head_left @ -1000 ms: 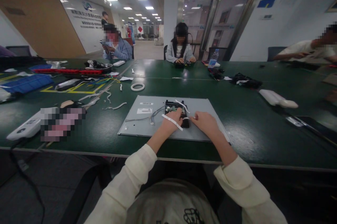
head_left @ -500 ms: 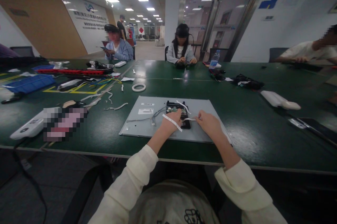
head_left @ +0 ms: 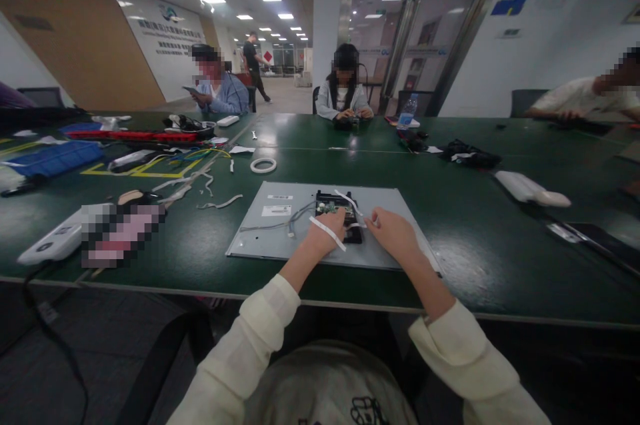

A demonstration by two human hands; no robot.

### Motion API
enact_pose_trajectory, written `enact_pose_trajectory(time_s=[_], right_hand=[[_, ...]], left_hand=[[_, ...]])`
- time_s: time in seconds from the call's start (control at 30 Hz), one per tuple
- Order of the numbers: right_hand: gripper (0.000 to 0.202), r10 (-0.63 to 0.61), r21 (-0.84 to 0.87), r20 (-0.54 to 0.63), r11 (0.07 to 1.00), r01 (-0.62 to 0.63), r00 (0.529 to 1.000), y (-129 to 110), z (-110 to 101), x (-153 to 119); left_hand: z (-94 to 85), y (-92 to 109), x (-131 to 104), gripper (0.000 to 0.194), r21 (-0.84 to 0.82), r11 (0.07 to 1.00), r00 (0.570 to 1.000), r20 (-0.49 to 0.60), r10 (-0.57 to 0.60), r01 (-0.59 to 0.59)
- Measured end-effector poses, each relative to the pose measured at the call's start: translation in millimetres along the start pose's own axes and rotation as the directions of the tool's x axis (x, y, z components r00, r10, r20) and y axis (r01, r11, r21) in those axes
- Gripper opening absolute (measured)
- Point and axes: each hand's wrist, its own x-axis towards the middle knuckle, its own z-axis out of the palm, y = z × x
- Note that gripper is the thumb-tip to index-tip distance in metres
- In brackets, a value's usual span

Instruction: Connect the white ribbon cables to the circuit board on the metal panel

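Note:
A flat grey metal panel [head_left: 273,238] lies on the table before me, with a black bracket [head_left: 356,234] and a green circuit board [head_left: 328,208] at its middle. My left hand [head_left: 327,230] rests over the bracket, its fingers curled down and partly hidden; what they grip does not show. A white tape strip [head_left: 327,234] runs across the back of that hand. My right hand [head_left: 393,230] is closed in a pinch at the end of another short white strip [head_left: 356,225], which reaches toward the left hand. One more strip [head_left: 347,202] lies over the bracket's top. Grey cables [head_left: 300,213] cross the panel's left side.
A tape roll [head_left: 263,165] lies behind the panel. Loose tape pieces [head_left: 220,202], a white device [head_left: 65,238] and a blue tray [head_left: 55,158] are on the left. To the right is a white object [head_left: 530,189]. Other people sit around the table.
My right hand has moved slightly left, toward my left hand, and less of the strip shows between them. My left hand stays in place. A person in the background has walked right.

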Motion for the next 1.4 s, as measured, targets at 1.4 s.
enact_pose_trajectory(time_s=[1.4], right_hand=[[0.019, -0.006, -0.017, 0.020, 1.000, 0.007, 1.000, -1.7, 5.7, -0.1]], left_hand=[[-7.3, -1.0, -2.5, 0.022, -0.022, 0.998, 0.998, -0.015, 0.054, -0.054]])
